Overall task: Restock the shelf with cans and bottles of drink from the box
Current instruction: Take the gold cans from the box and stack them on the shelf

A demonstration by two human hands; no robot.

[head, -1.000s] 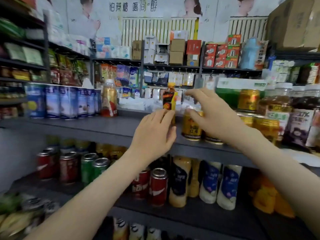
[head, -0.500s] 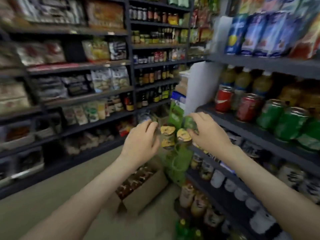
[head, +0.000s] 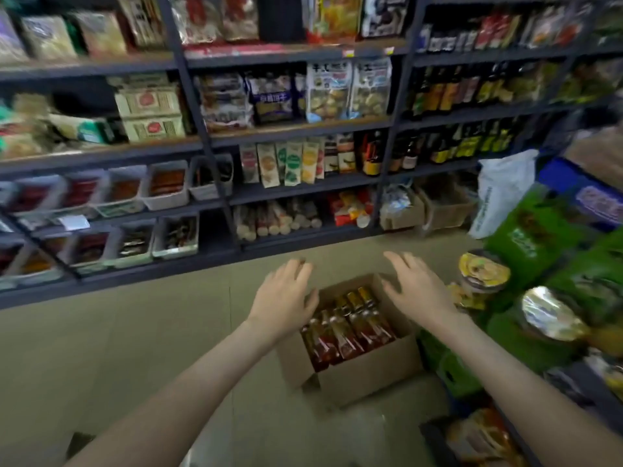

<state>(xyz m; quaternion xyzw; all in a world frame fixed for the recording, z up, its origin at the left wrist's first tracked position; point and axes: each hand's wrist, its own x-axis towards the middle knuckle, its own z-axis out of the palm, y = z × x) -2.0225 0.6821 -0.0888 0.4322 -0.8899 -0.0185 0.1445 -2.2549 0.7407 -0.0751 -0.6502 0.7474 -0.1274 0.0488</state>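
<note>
The left hand and right hand are hovering, fingers spread and holding nothing, over the box on the floor, where many bottles are waiting, so restocking is looking far from finished.

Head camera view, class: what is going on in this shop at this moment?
A person in a shop aisle reaches both hands toward an open cardboard box on the floor. The left hand and right hand are open and empty, above the box. Bottles of drink sit in it; none is picked up yet.
</note>
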